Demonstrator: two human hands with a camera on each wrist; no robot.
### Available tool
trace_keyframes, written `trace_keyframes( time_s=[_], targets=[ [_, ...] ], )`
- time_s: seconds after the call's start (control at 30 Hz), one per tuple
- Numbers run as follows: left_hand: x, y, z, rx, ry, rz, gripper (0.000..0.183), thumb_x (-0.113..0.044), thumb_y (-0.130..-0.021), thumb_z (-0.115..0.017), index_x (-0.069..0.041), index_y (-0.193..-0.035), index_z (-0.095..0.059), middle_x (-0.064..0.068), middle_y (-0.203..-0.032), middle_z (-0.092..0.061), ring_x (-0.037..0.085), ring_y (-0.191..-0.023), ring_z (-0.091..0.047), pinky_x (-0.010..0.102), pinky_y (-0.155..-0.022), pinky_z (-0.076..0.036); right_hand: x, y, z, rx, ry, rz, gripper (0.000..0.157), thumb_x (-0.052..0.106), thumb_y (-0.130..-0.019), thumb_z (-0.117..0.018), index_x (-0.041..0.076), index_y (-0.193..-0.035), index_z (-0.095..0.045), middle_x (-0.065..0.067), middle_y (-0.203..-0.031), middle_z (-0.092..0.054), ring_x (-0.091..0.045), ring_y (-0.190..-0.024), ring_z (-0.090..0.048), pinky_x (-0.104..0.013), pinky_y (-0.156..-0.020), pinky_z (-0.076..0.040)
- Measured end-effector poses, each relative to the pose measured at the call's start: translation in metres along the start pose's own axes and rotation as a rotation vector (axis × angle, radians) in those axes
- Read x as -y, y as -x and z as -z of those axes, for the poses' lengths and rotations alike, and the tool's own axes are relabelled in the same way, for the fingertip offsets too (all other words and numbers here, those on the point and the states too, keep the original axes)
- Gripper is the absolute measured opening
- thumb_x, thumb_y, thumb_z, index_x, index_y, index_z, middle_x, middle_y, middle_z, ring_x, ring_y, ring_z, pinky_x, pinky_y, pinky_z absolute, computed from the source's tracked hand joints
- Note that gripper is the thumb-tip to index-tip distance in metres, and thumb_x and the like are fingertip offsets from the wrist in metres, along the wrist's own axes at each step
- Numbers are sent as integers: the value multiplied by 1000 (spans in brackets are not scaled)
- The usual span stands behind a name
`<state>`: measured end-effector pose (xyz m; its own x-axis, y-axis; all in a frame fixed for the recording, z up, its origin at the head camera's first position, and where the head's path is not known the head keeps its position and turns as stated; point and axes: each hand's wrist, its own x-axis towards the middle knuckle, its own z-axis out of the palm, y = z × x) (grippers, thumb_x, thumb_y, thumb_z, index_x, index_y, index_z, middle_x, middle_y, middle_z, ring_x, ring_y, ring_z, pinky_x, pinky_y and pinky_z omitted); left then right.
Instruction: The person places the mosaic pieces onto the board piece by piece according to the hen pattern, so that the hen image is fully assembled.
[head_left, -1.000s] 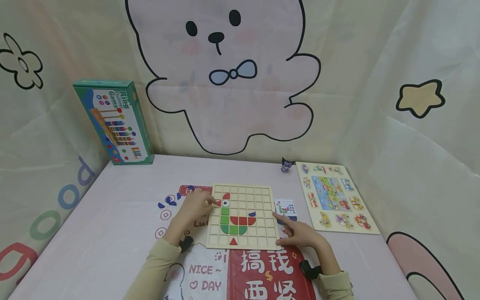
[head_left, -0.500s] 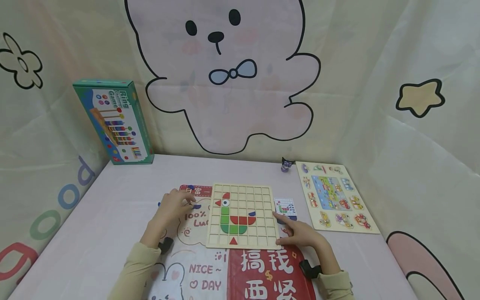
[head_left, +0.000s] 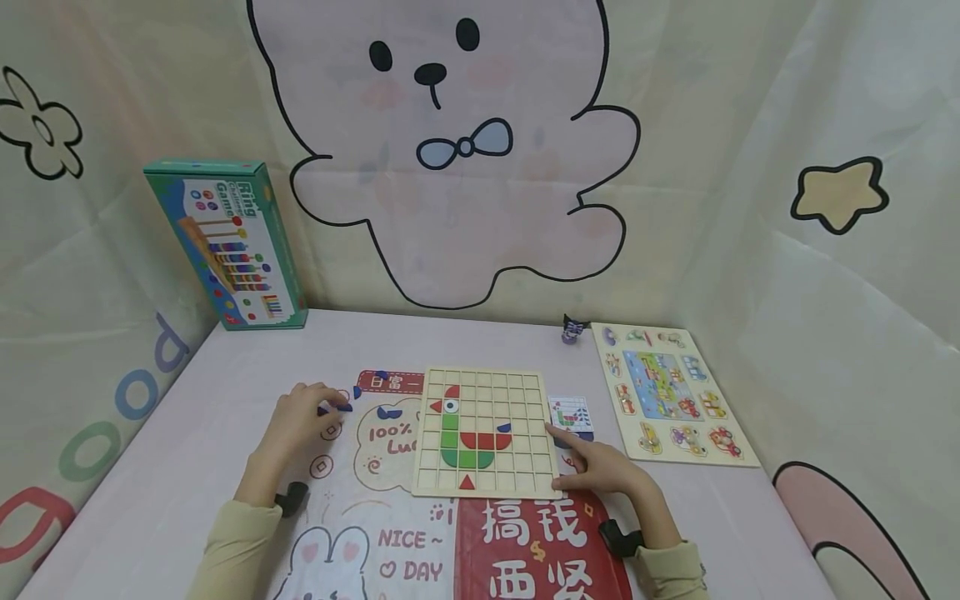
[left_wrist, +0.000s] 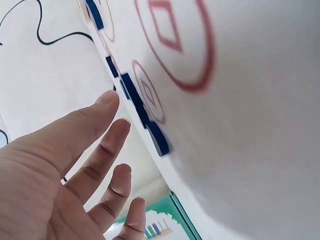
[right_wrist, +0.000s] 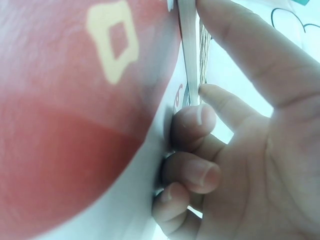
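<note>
My left hand [head_left: 298,412] is over a small group of blue pieces [left_wrist: 135,97] on the mat, left of the wooden grid board [head_left: 517,479]. The left wrist view has its thumb and fingers spread beside the pieces, gripping none. Red, green and blue shapes on the board form a bird-like figure: red triangular beak [head_left: 436,406], round eye tile [head_left: 451,407], green neck [head_left: 449,429]. A separate red triangle [head_left: 467,482] lies at the bottom. With thumb and index finger extended, my right hand [head_left: 603,468] touches the board's right edge; its other fingers are bent beneath.
A pattern card [head_left: 570,412] lies right of the board, partly over something dark blue. Other blue pieces [head_left: 389,412] are on the printed mat [head_left: 390,508]. A picture puzzle board [head_left: 720,442], a small purple figurine [head_left: 572,332] and a green box [head_left: 232,250] stand farther out.
My left hand has let go of the red triangular beak on the board and moved left to the blue pieces. The right hand has stayed at the board's edge.
</note>
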<state>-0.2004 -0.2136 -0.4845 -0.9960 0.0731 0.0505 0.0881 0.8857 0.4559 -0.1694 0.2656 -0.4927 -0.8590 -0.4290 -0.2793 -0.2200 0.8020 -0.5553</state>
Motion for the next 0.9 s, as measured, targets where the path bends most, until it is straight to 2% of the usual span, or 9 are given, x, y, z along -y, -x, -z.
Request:
trace_keyframes(
  time_s=[0.27, 0.43, 0.63, 0.9],
  targets=[
    [20, -1, 7, 47, -44, 12, 22, -12, -79, -69, -10, -101, -71, 16, -106, -64, 39, -102, -50, 58, -86, -34, -1, 0, -1, -7, 8, -8, 86, 48, -73, -72, 26, -145, -30, 4, -58, -41, -9, -51, -32, -26, -54, -32],
    [27, 0, 8, 54, -77, -27, 23, -9, -78, -69, -9, -100, -71, 15, -101, -66, 36, -94, -54, 55, -79, -37, -1, 0, -1, -7, 9, -5, 86, 49, -73, -72, 26, -145, -30, 3, -59, -41, -10, -52, -33, -28, -55, -33],
    [24, 0, 10, 61, -89, -36, 19, -8, -77, -68, -8, -96, -71, 9, -85, -67, 28, -82, -54, 50, -72, -39, -2, 0, 0, -6, 12, -1, 86, 48, -74, -72, 26, -145, -30, 3, -59, -41, -10, -52, -32, -28, -55, -33],
    [14, 3, 8, 90, -58, 18, 18, -10, -78, -69, -8, -96, -71, 8, -85, -67, 27, -84, -51, 52, -78, -36, 0, 0, 0, -2, 0, -6, 85, 48, -74, -72, 25, -145, -31, 3, -59, -40, -10, -52, -31, -27, -55, -31]
  ],
)
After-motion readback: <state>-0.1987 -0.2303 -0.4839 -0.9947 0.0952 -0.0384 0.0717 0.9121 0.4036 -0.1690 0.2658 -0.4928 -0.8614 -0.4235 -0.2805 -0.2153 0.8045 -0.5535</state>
